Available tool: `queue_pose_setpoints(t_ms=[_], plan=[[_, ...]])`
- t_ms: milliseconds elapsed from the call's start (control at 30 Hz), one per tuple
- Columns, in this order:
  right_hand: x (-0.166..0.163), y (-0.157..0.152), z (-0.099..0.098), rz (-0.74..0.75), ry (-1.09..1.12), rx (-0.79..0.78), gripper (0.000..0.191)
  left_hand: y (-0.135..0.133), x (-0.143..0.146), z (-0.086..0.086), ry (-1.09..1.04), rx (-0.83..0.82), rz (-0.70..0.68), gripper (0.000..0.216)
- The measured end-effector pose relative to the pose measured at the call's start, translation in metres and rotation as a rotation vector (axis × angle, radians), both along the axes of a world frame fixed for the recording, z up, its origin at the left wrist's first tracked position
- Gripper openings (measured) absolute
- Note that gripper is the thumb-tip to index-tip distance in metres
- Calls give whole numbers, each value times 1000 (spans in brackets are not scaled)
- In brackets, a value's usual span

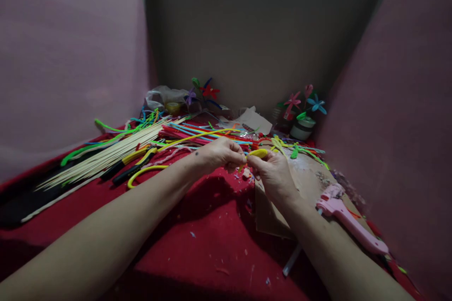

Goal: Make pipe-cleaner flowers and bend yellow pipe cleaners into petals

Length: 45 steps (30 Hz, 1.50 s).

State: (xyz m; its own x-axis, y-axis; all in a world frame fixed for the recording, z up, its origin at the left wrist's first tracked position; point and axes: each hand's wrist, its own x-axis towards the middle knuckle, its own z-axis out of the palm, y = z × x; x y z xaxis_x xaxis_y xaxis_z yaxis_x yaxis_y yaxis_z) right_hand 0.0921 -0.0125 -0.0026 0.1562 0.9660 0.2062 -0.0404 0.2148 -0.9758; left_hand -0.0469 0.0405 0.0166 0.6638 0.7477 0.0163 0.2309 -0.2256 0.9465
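Note:
Above the front middle of the red cloth my two hands meet. My left hand (226,153) is closed, thumb and fingertips pinching the end of a yellow pipe cleaner (258,153). Its upper part is bent into a narrow petal-like loop. From the other side my right hand (273,171) grips the same piece, fingertips almost touching the left ones; the fingers partly hide where it is held. Just behind the right hand lie more yellow pipe cleaners (278,143) with a green bit (294,152). Under the right wrist is a cardboard sheet (271,218).
Bamboo skewers (116,150), black-and-yellow-handled tools (136,167) and coloured pipe cleaners (197,134) lie left and behind. A pink glue gun (353,221) rests right, near a glue stick (292,261). Pipe-cleaner flowers (292,102) stand at the back. Walls (395,103) enclose the table; scraps dot the cloth (197,254).

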Motion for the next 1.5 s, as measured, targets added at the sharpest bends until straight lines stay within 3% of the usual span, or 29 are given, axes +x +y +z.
queue_pose_setpoints(t_ms=[100,167,233,300,400,500,567,633,700,767,867,933,1067,1167,1267,1500], plan=[[2,5,-3,-3,238,-155,11,-9,7,-2,239,648,136,14],[3,10,-4,35,429,-333,13,-14,10,-6,377,1087,133,18],[5,14,-5,78,540,-448,14,-16,10,-10,466,1363,74,23],[6,16,-6,78,569,-454,15,-15,10,-13,494,1487,64,25],[6,16,-8,35,529,-390,11,-12,11,-16,457,1405,152,22],[8,14,-7,38,404,-269,8,-7,11,-15,326,907,173,16],[9,12,-4,22,297,-190,9,-3,9,-12,196,486,43,20],[10,10,-1,-5,205,-147,9,-1,6,-8,73,172,-92,27],[10,9,1,-2,155,-135,10,1,3,-6,-26,10,-114,28],[9,8,2,33,156,-140,10,1,2,-5,-83,-51,-79,25],[9,7,2,92,179,-146,11,-2,3,-4,-63,-48,-65,25],[10,8,1,99,150,-128,12,-5,6,-4,33,86,-19,26],[10,9,-2,-6,-23,-25,18,-17,15,-11,382,758,215,17],[9,8,-3,-91,-94,29,19,-22,17,-17,616,1036,249,18],[8,8,-3,-55,-3,-6,20,-19,16,-18,601,1027,270,21],[11,13,-5,-35,237,-80,25,-15,15,-7,303,701,248,25]])
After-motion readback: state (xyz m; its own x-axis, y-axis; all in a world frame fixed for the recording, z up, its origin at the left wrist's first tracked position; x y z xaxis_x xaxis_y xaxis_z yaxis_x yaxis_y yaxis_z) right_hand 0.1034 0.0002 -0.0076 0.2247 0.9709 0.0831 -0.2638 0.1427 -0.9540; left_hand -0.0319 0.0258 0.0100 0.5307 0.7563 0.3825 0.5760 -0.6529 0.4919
